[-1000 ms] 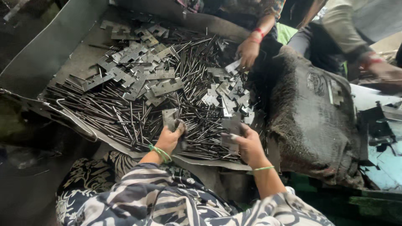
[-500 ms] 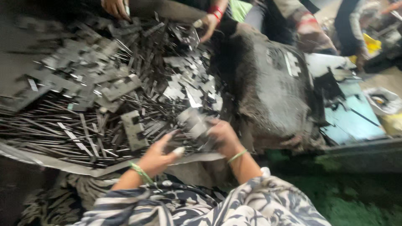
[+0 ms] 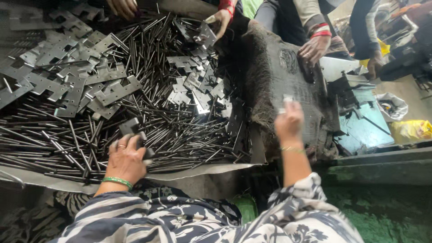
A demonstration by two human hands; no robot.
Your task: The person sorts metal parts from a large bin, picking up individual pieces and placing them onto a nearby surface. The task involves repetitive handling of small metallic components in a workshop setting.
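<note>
**While one hand grips a plate, the other reaches over the sacking**

Where the striped sleeves enter at the bottom of the frame, the left hand lies closed on a small dark metal plate at the near edge of the pile, the plate jutting up and away from the fingers. The right hand, right of centre, is raised over the dark sacking; it is blurred, pinching something small and pale that I cannot make out. Steel rods run mostly left to right across the grey sheet. Further up lie flat notched plates. Along the top edge, other people's hands work.
</note>
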